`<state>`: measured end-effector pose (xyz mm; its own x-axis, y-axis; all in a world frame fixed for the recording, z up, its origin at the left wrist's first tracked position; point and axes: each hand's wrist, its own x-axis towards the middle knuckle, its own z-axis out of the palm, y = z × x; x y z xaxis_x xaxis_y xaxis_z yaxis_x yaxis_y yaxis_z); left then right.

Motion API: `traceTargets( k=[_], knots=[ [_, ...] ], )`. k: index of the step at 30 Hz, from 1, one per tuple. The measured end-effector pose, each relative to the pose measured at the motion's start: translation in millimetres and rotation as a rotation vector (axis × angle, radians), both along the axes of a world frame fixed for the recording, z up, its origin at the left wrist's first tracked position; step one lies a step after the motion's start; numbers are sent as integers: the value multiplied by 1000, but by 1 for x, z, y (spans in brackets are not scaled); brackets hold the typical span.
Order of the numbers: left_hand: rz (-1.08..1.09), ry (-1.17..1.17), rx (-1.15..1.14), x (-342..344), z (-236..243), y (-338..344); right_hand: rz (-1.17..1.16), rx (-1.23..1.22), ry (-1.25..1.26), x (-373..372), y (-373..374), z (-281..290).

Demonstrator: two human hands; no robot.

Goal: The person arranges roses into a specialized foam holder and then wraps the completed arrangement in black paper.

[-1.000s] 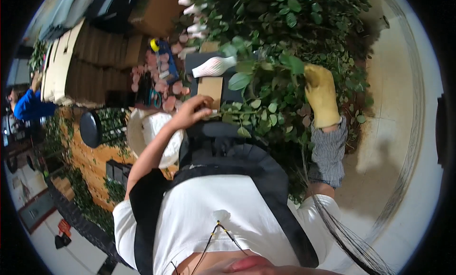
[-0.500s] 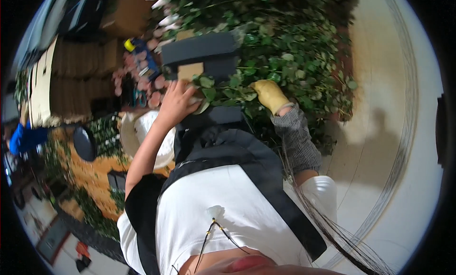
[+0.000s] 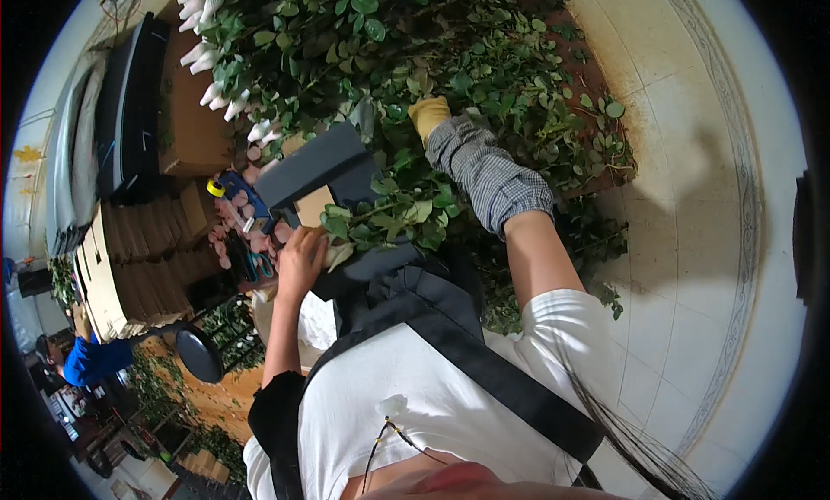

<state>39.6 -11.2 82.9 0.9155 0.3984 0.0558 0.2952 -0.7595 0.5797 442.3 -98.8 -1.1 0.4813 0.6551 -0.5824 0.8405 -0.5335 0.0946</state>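
My bare left hand (image 3: 303,256) is closed around a leafy rose stem (image 3: 402,213) lying across the dark board (image 3: 307,159) at the middle, beside a tan card (image 3: 316,208). My right hand (image 3: 425,111), in a yellow glove with a striped sleeve, reaches into the heaped rose stems (image 3: 372,46) above; its fingers are hidden among leaves. White wrapped flower heads (image 3: 203,57) line the left side of that heap. Pink round pieces (image 3: 229,219), a blue tool tray (image 3: 242,184) and teal-handled scissors (image 3: 262,265) lie left of the board.
Stacked flat cardboard (image 3: 117,275), a brown box (image 3: 186,128) and dark padded panels (image 3: 130,102) stand at left. A black stool (image 3: 201,355) is below them, beside a pale tub (image 3: 318,323). A person in blue (image 3: 91,362) works at far left. Tiled floor (image 3: 674,327) runs along the right.
My gloved right hand moves away from the stem in my left hand and forward into the heap. The white netted flower seen on the board earlier is gone from there. The view has turned.
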Motion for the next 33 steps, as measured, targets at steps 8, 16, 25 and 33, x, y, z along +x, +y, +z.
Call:
traceTargets(
  k=[8, 16, 25, 33],
  knots=[
    [120, -74, -170, -4, -13, 0, 286, 1115, -296, 32, 5, 11],
    [152, -110, -252, -3, -19, -1, 366, 636, -516, 40, -2, 112],
    [137, -167, -242, -5, -28, -2, 340, 1193, -388, 37, -20, 169],
    [148, -148, -263, -5, -28, -3, 248, 1184, -554, 28, -45, 135]
  ],
)
